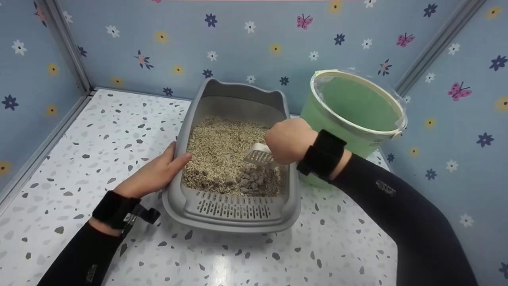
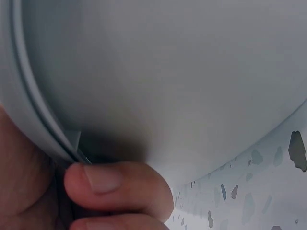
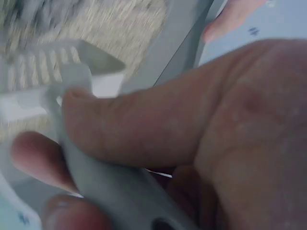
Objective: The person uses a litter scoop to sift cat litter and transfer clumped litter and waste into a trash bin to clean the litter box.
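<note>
A grey litter box holds tan litter, with a heap of darker clumps near its slotted front. My left hand grips the box's left rim, thumb over the top; in the left wrist view its curled fingers press under the rim. Over the right part of the litter, my right hand holds a white slotted litter scoop. The right wrist view shows the thumb along the scoop's handle and fingers wrapped beneath. The scoop's head appears tilted, and litter shows through its slots.
A green bucket with a cream rim stands just right of the box, behind my right forearm. Blue flowered panels wall in the back and both sides. The speckled white surface extends left and in front of the box.
</note>
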The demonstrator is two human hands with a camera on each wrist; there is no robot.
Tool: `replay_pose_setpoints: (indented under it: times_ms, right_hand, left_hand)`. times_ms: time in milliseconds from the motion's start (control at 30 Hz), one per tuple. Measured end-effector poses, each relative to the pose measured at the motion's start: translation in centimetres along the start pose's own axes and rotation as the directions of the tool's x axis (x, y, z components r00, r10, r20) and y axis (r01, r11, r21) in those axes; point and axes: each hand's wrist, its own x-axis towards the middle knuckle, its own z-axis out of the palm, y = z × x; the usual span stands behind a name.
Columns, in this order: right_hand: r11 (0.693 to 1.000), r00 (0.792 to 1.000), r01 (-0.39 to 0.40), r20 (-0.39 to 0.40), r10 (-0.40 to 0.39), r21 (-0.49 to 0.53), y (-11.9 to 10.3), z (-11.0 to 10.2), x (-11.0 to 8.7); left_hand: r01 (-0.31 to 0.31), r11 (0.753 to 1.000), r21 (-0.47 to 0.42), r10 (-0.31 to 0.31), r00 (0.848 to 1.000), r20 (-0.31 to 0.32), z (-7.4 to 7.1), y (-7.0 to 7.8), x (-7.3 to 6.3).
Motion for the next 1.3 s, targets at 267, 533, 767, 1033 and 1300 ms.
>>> replay_pose_setpoints:
  times_ms: [267, 533, 767, 1033, 1300]
  right_hand:
    - [0.994, 0.977, -0.068, 0.195, 0.084, -0.086, -0.2, -3.0, 3.3]
    - [0.995, 0.915, -0.055, 0.394, 0.082, -0.080, 0.8, -3.3, 6.1]
    - [0.989, 0.888, -0.035, 0.459, -0.035, 0.143, 3.8, -3.2, 7.5]
    - [0.958, 0.875, -0.104, 0.482, -0.039, 0.266, 4.6, -2.5, 8.0]
    - [0.933, 0.852, -0.145, 0.521, -0.052, 0.330, 4.7, -2.2, 7.3]
  left_hand:
    - [0.008, 1.000, 0.010, -0.008, 1.000, -0.005, -0.2, 0.2, -0.1]
    - [-0.014, 1.000, -0.028, 0.014, 1.000, -0.003, 0.2, 0.1, 0.0]
    - [-0.016, 1.000, -0.016, 0.016, 1.000, -0.016, 0.1, 0.0, -0.2]
    - [-0.024, 0.999, -0.029, 0.024, 1.000, -0.008, 0.3, -0.1, -0.3]
    - [-0.011, 1.000, 0.002, 0.011, 1.000, -0.010, 0.1, 0.0, -0.2]
